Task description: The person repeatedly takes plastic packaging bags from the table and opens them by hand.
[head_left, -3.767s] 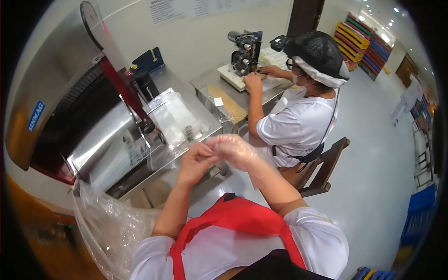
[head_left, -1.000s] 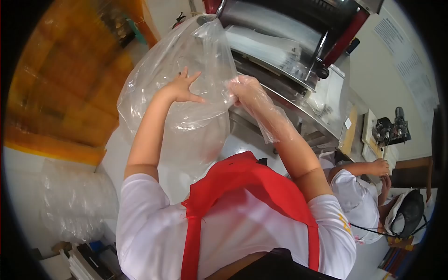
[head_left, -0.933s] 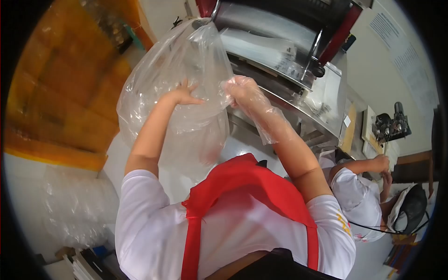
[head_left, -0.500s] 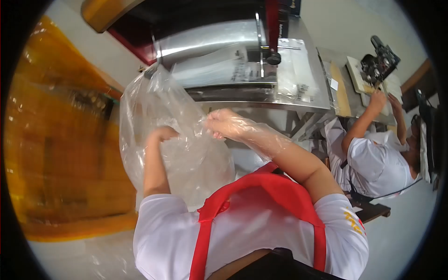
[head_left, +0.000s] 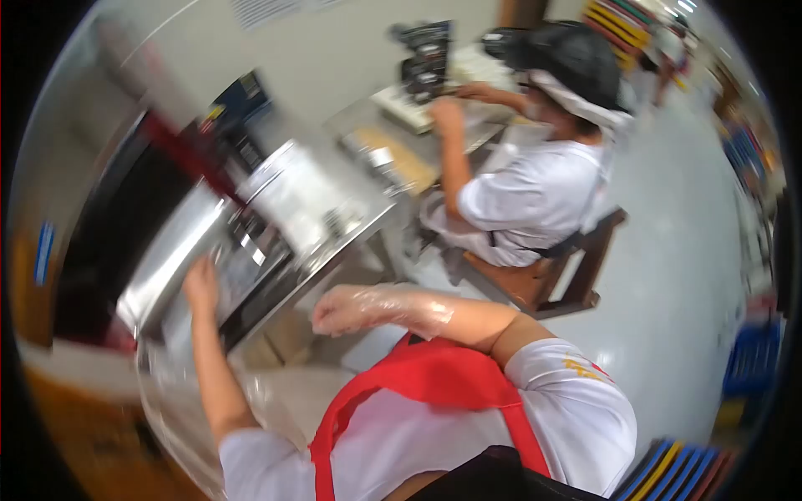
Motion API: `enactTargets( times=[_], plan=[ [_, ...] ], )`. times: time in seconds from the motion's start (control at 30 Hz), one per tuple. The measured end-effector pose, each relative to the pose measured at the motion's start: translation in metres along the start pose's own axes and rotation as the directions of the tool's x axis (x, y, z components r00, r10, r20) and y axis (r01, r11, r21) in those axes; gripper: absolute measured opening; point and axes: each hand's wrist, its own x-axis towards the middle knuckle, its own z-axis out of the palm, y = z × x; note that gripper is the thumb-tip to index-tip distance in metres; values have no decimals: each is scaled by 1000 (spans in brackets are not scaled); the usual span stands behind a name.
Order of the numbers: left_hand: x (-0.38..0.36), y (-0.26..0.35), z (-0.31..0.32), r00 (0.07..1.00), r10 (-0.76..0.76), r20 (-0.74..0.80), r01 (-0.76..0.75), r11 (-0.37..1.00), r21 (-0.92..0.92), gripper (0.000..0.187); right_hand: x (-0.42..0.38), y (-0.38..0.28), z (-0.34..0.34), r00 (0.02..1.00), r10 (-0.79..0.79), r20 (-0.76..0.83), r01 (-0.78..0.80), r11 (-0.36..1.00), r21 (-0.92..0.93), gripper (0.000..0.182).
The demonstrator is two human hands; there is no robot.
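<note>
My left hand [head_left: 200,288] is over the front of a steel and dark-red machine [head_left: 171,255], close to clear plastic bags [head_left: 238,271] lying there. Motion blur smears its fingers, so whether it grips a bag cannot be told. My right hand [head_left: 336,311], in a thin clear plastic glove, hovers before the steel table's edge with fingers curled closed. Whatever it may hold is hidden. Below both arms hangs a large clear plastic bag [head_left: 288,397], its mouth beside the machine.
A stack of printed clear bags [head_left: 301,204] lies on the steel table [head_left: 372,209]. Beyond it, a seated co-worker [head_left: 535,184] handles something at a small black device [head_left: 426,71]. A wooden chair [head_left: 576,267] and a blue crate [head_left: 752,355] stand to the right.
The view has swung right. My left hand has come out of the large clear bag and up to the machine's front. My right hand has moved away from the bag's edge.
</note>
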Motion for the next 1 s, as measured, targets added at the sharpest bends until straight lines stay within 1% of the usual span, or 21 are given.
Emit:
enactTargets(
  times=[0.07,0.1,0.2,0.27,0.4,0.47,0.5,0.57,0.6,0.63,0.67,0.7,0.73,0.77,0.8,0.83,0.87,0.9,0.93,0.97,1.0],
  plan=[
    [4,-3,-3,996,-90,-27,86,987,-134,21,-17,-3,-10,993,6,-118,-3,1000,27,21],
    [5,-17,5,998,-30,-49,10,932,-363,11,-16,2,-14,990,-7,-144,17,998,65,20],
    [15,-44,19,997,22,-74,-52,901,-431,12,-33,2,-20,979,1,-203,28,990,141,17],
    [17,-47,15,987,-98,124,154,776,-612,17,-42,3,-23,975,25,-222,16,983,181,17],
    [18,-40,2,990,-130,58,139,795,-590,19,-46,11,-27,960,-43,-276,88,984,153,19],
    [22,-34,-15,947,-136,-292,-51,832,-552,23,-42,11,-33,954,-75,-290,128,977,170,20],
    [26,-22,-30,947,-126,-296,-61,832,-551,23,-38,11,-39,957,-98,-273,142,979,147,24],
    [29,23,-64,886,49,-461,-342,739,-580,26,-32,9,-40,958,-116,-264,154,979,130,31],
    [28,53,-79,888,60,-456,-349,734,-583,26,-30,4,-37,880,-238,-411,272,962,25,40],
    [26,91,-92,882,177,-438,-425,701,-573,26,-31,-4,-33,761,-359,-540,367,925,-98,50],
    [23,130,-98,859,296,-417,-501,652,-569,26,-39,-25,-29,714,-441,-543,434,888,-152,59],
    [17,166,-99,874,359,-328,-486,627,-609,26,-50,-48,-23,658,-518,-546,493,845,-207,67],
    [9,200,-99,875,422,-237,-467,605,-645,26,-58,-60,-19,636,-515,-575,494,844,-210,67],
    [0,232,-91,873,448,-193,-451,591,-669,26,-64,-69,-16,491,-617,-615,625,741,-245,61],
    [2,251,-80,739,641,-205,-598,486,-638,22,-68,-74,-15,335,-695,-636,733,617,-288,54],
    [-1,273,-73,711,679,-183,-603,454,-656,19,-77,-78,-19,330,-696,-637,732,615,-292,54],
    [-9,296,-68,784,609,-119,-511,525,-680,20,-91,-81,-27,350,-659,-666,748,625,-225,44],
    [-8,307,-58,784,613,-97,-470,485,-738,19,-105,-83,-32,372,-621,-690,759,632,-159,35],
    [-8,315,-46,782,619,-76,-424,439,-792,19,-114,-81,-35,370,-626,-686,756,633,-169,35],
    [-11,321,-33,782,618,-83,-425,431,-796,19,-124,-74,-38,293,-612,-735,643,695,-323,27],
    [-15,326,-18,773,635,-11,-262,303,-917,18,-133,-67,-41,208,-603,-770,498,743,-447,21]
  ],
)
